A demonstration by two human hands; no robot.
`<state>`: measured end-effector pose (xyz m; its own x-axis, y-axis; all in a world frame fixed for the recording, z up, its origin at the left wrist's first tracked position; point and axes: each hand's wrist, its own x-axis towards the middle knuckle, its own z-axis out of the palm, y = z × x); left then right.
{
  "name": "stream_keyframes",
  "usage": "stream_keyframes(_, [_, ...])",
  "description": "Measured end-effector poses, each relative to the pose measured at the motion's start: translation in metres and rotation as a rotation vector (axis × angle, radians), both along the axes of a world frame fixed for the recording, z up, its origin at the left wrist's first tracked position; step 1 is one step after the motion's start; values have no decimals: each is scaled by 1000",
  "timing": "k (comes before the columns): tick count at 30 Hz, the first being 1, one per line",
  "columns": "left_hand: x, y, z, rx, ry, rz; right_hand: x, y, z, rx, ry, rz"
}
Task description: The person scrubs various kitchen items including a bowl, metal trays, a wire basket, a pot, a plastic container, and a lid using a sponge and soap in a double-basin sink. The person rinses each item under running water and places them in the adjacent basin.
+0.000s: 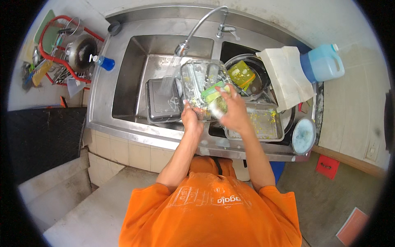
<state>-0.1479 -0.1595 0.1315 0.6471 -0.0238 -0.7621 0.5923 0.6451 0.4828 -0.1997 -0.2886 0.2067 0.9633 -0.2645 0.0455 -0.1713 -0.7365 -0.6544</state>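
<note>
My left hand (192,119) grips the lower left edge of a rectangular wire-mesh basket (203,71), tilted over the divider between the two basins. Foam and yellow and orange food bits cling to the mesh. With my right hand (235,112) I press a green and yellow sponge (213,92) against the inside of the basket. Under that palm is a foamy, greenish-white lump (218,107); what it is I cannot tell. Water runs from the flexible faucet (182,48) just left of the basket, onto an upside-down metal pan (165,100) in the left basin.
On the right are a metal tray (262,122) with yellow scraps, a dark pan (262,71) holding a yellow-green container (241,74), and a bowl of suds (304,136). A blue-liquid jug (324,63) stands beyond. A red-framed rack (63,61) and soap bottle (105,62) stand left.
</note>
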Motion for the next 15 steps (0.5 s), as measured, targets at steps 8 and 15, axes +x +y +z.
stream_keyframes(8, [25,21,-19,-328,88,50,18,39,-27,-372,-487,226])
stream_keyframes(15, [18,-4,7,-484,144,-43,5,52,-25,-338,-506,21])
